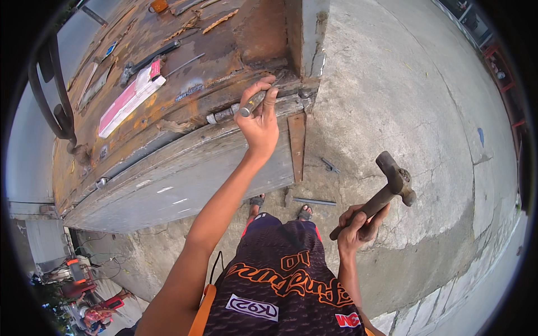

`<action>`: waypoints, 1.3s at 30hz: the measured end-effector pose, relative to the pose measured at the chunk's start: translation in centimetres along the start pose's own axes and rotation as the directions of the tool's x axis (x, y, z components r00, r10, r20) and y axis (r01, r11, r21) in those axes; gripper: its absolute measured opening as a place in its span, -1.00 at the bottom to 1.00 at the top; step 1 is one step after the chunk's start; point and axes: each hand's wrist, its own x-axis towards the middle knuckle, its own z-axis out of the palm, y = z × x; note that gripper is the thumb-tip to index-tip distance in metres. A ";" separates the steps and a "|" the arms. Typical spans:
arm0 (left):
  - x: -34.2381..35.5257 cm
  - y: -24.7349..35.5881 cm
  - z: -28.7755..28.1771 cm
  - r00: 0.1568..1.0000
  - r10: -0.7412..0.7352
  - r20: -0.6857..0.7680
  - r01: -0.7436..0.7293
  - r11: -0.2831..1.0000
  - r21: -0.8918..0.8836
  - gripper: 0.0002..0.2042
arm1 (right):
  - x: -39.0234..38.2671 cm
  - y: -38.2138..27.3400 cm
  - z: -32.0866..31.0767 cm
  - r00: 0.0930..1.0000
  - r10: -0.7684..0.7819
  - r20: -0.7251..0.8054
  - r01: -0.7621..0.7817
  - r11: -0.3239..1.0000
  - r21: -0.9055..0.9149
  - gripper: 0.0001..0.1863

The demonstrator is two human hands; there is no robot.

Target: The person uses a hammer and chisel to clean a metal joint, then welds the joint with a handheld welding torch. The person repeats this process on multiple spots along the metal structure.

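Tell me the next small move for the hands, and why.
Probably bring the hammer toward the short metal rod: the left hand holds it near the rusty metal surface with a blunt end exposed, while the right hand grips the hammer off to the side.

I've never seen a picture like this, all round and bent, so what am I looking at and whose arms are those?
There's no machine here: these are a person's own bare arms. The single picture comes from a wide fisheye camera on their head, looking down, so straight edges bend and the corners go black.

The left hand grips a short metal rod near the edge of a rusty metal surface. The right hand holds a hammer by its handle, out to the side.

On that surface lie a pink-and-white box, a dark long-handled tool and a thin rod, among other bits.
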 end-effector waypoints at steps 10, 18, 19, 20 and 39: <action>-2.8 -0.1 7.7 0.924 0.040 -0.380 -0.090 0.989 -0.115 -0.77 | 5.2 1.7 -4.6 0.980 0.156 0.120 -0.160 0.987 0.022 -0.25; -1.3 1.1 4.1 0.881 -0.075 -0.468 0.012 0.990 -0.138 -0.70 | 5.9 1.1 -5.7 0.939 0.212 0.269 -0.224 0.974 0.013 -0.23; -1.2 0.7 4.5 0.895 -0.051 -0.444 -0.004 0.993 -0.121 -0.70 | 6.0 1.1 -5.8 0.939 0.203 0.277 -0.216 0.976 0.016 -0.22; -1.0 0.3 4.9 0.922 -0.018 -0.387 -0.026 0.994 -0.107 -0.69 | 6.0 1.2 -5.9 0.935 0.216 0.283 -0.224 0.975 -0.003 -0.22; 1.8 2.2 -0.6 0.790 0.167 0.590 -0.453 0.808 0.377 -0.48 | 6.6 0.8 -6.1 0.900 0.313 0.302 -0.303 0.949 -0.082 -0.20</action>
